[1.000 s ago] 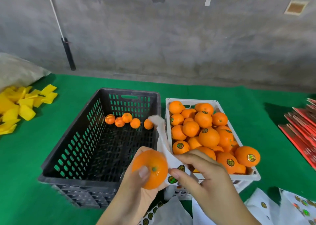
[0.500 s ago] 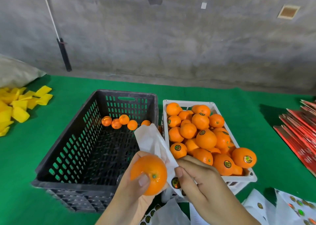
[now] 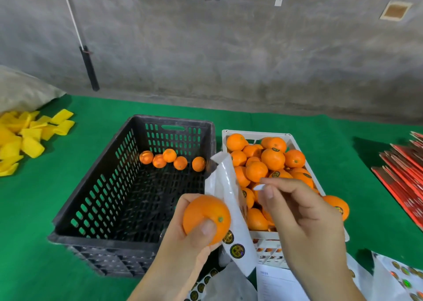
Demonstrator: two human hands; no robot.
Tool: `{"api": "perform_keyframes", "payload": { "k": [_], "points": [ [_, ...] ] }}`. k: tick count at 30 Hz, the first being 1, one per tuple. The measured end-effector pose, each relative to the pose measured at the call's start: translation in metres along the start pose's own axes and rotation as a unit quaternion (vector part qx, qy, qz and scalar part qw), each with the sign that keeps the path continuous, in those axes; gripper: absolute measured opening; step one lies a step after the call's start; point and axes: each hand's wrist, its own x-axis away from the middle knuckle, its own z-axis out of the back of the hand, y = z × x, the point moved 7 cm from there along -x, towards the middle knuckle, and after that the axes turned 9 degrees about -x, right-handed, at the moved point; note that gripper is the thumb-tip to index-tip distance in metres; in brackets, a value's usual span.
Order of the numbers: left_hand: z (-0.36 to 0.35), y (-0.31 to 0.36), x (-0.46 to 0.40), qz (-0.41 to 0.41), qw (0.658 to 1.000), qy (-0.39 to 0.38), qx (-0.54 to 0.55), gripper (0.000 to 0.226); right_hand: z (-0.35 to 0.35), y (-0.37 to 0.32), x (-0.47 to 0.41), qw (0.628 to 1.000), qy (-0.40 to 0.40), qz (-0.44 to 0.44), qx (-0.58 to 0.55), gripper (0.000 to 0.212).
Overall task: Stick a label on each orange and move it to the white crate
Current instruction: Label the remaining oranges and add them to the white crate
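Note:
My left hand (image 3: 183, 250) grips an orange (image 3: 206, 218) in front of the black crate's near right corner, thumb on its front; the white sticker sheet (image 3: 231, 209) stands up behind the fruit, seemingly held by the same hand. Two round labels (image 3: 237, 250) remain low on the sheet. My right hand (image 3: 304, 223) hovers over the white crate (image 3: 256, 134) and pinches a small pale label (image 3: 259, 187) between thumb and forefinger. The white crate is heaped with oranges (image 3: 272, 158), several bearing labels. The black crate (image 3: 174, 123) holds several oranges (image 3: 169, 155) along its far wall.
Yellow foam sleeves (image 3: 27, 136) lie at the left on the green table (image 3: 320, 140), with a grey sack (image 3: 20, 90) behind them. Red flat boxes (image 3: 402, 170) are stacked at the right edge. More sticker sheets (image 3: 396, 280) lie at the bottom right. A concrete wall stands behind.
My right hand has left the sticker sheet and risen up and to the right with a peeled label pinched in its fingers. The orange and left hand stayed about in place.

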Motion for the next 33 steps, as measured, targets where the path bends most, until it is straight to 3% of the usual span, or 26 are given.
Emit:
{"api": "perform_keyframes", "payload": {
  "k": [4, 7, 11, 15, 17, 19, 21, 24, 26, 28, 30, 33],
  "points": [
    [-0.014, 0.003, 0.001, -0.018, 0.999, -0.032, -0.023, 0.069, -0.038, -0.031, 0.005, 0.977, -0.081, 0.17, 0.103, 0.017],
    [-0.022, 0.009, 0.003, -0.022, 0.997, -0.07, -0.026, 0.065, -0.052, -0.025, 0.006, 0.958, -0.179, 0.164, 0.153, 0.023],
    [-0.023, 0.002, 0.003, 0.017, 0.994, -0.105, -0.015, 0.084, -0.045, -0.019, 0.007, 0.925, -0.293, 0.149, 0.19, 0.031],
    [-0.016, -0.014, 0.001, 0.046, 0.993, -0.103, -0.019, 0.062, -0.045, -0.005, 0.015, 0.881, -0.376, 0.12, 0.26, 0.057],
    [-0.015, -0.022, -0.002, 0.065, 0.992, -0.11, -0.008, 0.063, -0.049, 0.005, 0.017, 0.867, -0.409, 0.107, 0.265, 0.07],
    [-0.017, -0.024, -0.01, 0.073, 0.994, -0.08, 0.007, 0.073, -0.05, 0.01, 0.016, 0.875, -0.404, 0.117, 0.239, 0.067],
    [-0.011, -0.022, -0.022, 0.104, 0.992, 0.017, 0.069, 0.087, -0.045, 0.012, 0.007, 0.902, -0.351, 0.131, 0.215, 0.069],
    [0.006, -0.017, -0.031, 0.125, 0.986, 0.097, 0.049, 0.074, -0.028, 0.014, -0.028, 0.947, -0.236, 0.158, 0.151, 0.083],
    [0.025, -0.013, -0.034, 0.123, 0.983, 0.134, -0.003, 0.055, -0.015, 0.028, -0.067, 0.958, -0.194, 0.161, 0.139, 0.076],
    [0.035, -0.009, -0.041, 0.11, 0.98, 0.165, 0.003, 0.045, -0.002, 0.062, -0.119, 0.967, -0.163, 0.09, 0.172, 0.07],
    [0.038, -0.003, -0.05, 0.094, 0.979, 0.183, 0.011, 0.055, 0.0, 0.11, -0.166, 0.962, -0.168, 0.021, 0.214, 0.074],
    [0.039, 0.004, -0.062, 0.066, 0.983, 0.17, 0.007, 0.069, -0.013, 0.184, -0.227, 0.928, -0.221, -0.056, 0.295, 0.101]
  ]
}}
